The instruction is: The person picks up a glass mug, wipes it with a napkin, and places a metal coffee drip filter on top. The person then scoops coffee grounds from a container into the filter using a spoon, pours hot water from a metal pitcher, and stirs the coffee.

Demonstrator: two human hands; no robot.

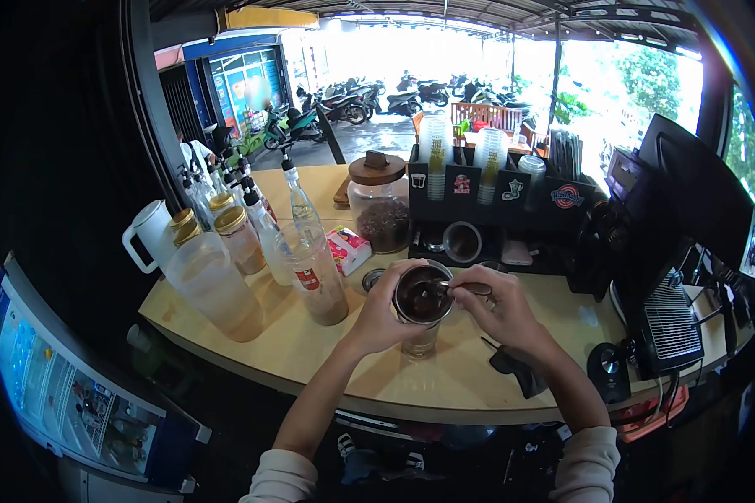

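My left hand (383, 313) is wrapped round a round metal-rimmed cup (424, 317) with dark contents, held over the wooden counter (310, 361). My right hand (499, 303) pinches the handle of a spoon (470, 287), whose far end is inside the cup. Below the cup stands a clear glass vessel (420, 344), mostly hidden by it. To the left is a tall clear plastic container (315, 285) with a red label and brownish contents. A dark cloth-like item (520, 369) lies by my right forearm.
A lidded jar of dark beans (382, 214) stands behind, beside a black organizer (512, 192) with cups. At left are a large clear pitcher (216, 289), a white jug (150, 234) and pump bottles (298, 194). An espresso machine (671, 323) stands right; a person (195, 151) is outside.
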